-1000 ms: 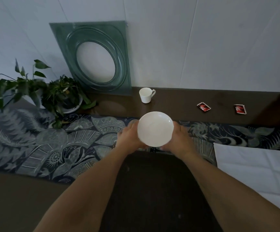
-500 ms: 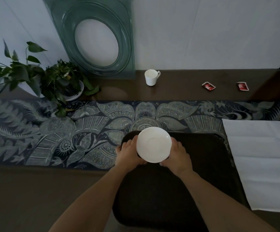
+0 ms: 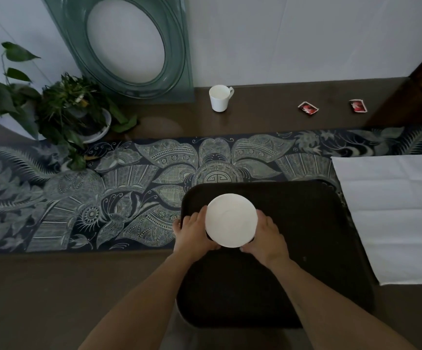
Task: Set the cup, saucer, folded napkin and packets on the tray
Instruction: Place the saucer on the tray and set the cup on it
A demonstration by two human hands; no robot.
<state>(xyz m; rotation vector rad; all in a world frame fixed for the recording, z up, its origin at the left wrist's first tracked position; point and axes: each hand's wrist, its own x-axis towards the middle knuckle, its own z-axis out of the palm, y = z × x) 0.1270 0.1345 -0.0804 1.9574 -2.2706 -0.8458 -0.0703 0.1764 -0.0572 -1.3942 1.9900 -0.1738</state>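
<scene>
Both hands' fingers grasp the saucer [image 3: 231, 220] over the tray [image 3: 306, 223]; fingertips hidden beneath

The saucer [image 3: 231, 220] is over the far left part of the tray [image 3: 306, 248]. The napkin [image 3: 394, 213] lies right of the tray. The cup [image 3: 219, 98] and two packets [image 3: 308, 108] [image 3: 358, 106] stand behind, on the desk [image 3: 255, 117].

Looking like home or hospitality setting: dark brown surface [image 3: 53, 299] sitting against white panelled wall [image 3: 306, 39], patterned blue runner [image 3: 65, 198] lying across it, potted plants [image 3: 71, 112] standing at left, green glass platter [image 3: 129, 46] leaning on wall, white teacup [image 3: 219, 98] waiting nearby.
</scene>
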